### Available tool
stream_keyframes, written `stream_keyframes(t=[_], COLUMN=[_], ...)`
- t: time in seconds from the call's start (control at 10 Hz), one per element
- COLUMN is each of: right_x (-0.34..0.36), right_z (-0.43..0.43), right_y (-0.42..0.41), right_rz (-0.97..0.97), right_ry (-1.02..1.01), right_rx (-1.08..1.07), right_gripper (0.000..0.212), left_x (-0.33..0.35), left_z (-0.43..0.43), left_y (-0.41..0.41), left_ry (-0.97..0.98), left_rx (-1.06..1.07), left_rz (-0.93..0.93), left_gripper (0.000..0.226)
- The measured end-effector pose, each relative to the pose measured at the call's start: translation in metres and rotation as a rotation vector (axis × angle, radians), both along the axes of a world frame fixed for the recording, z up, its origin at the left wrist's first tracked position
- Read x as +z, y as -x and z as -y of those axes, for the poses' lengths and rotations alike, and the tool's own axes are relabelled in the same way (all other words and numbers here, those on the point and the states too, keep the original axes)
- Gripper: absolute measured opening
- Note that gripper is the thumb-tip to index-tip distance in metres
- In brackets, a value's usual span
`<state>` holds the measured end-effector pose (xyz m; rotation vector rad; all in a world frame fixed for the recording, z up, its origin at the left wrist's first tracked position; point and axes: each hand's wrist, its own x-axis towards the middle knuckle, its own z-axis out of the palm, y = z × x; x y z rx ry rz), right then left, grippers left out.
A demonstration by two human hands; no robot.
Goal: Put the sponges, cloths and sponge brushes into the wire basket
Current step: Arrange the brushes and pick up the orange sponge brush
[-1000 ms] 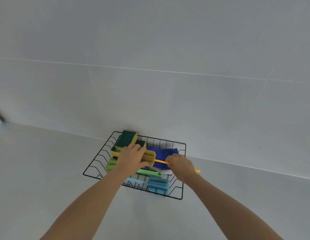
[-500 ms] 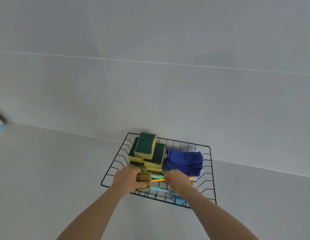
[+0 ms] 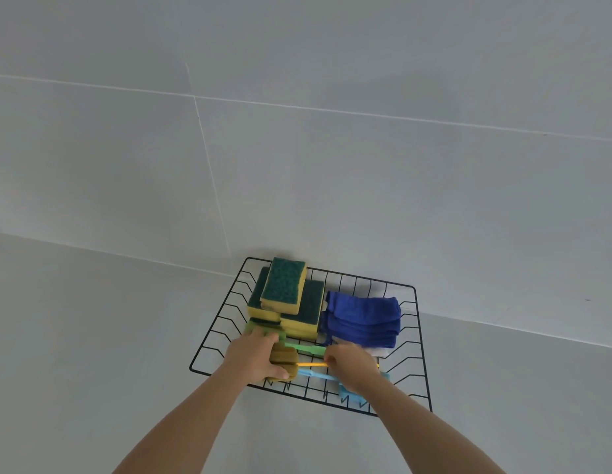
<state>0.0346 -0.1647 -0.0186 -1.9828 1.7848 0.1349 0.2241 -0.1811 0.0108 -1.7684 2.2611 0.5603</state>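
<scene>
A black wire basket (image 3: 421, 350) stands on the grey counter against the wall. At its back left lies a pile of yellow sponges with green scouring tops (image 3: 285, 295); at the back right is a stack of folded blue cloths (image 3: 364, 319). Along the front lie a green sponge brush (image 3: 306, 349) and a light blue sponge brush (image 3: 315, 375). My left hand (image 3: 255, 355) grips the ochre sponge head (image 3: 284, 366) of a yellow-handled brush. My right hand (image 3: 352, 366) pinches that brush's yellow handle (image 3: 311, 364).
A grey tiled wall (image 3: 297, 148) rises directly behind the basket. The grey counter (image 3: 92, 336) stretches to the left, right and front of the basket.
Both hands have drawn the yellow-handled brush from the sponge pile toward the basket's front. The view has swung, so the basket now sits farther right and the pile shows uncovered.
</scene>
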Motion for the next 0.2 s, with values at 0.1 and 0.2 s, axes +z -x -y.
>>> stream_keyframes(t=[0.1, 0.2], right_x=[0.000, 0.011], right_z=[0.002, 0.000], right_y=[0.001, 0.004], right_rz=[0.010, 0.052], right_ry=[-0.022, -0.028], right_rx=[-0.027, -0.031], right_gripper=[0.026, 0.031], left_x=[-0.001, 0.001], left_z=[-0.001, 0.001], left_y=[-0.001, -0.005], left_ry=[-0.004, -0.047], left_rx=[0.006, 0.025], left_rz=[-0.006, -0.071], left_gripper=[0.068, 0.067])
